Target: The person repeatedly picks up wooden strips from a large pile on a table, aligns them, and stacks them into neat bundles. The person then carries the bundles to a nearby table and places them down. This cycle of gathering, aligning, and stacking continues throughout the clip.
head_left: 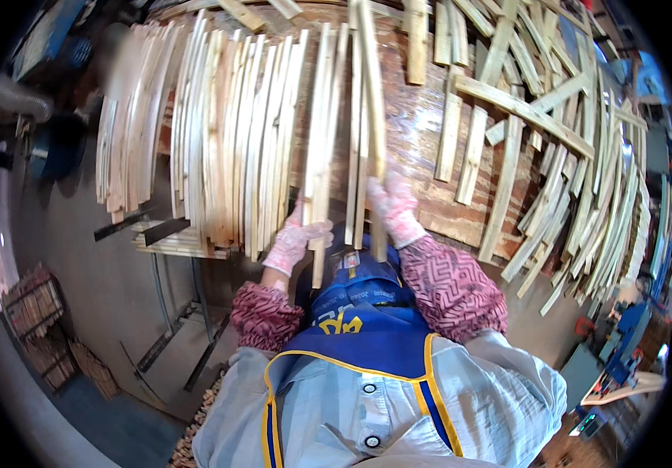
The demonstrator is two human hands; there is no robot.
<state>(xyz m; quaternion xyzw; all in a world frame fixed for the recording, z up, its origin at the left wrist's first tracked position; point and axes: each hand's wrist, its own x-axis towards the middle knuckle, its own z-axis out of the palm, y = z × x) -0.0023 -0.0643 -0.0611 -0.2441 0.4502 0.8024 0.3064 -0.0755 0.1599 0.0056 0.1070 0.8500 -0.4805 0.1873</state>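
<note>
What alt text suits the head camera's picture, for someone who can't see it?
Seen from above, a person's gloved left hand grips pale wooden strips while the gloved right hand touches another strip. Side-by-side strips lie to the left, a crisscrossed jumble to the right.

The left hand (298,239) grips wooden strips (323,140) — the right hand (394,210) holds another strip (374,109).
</note>
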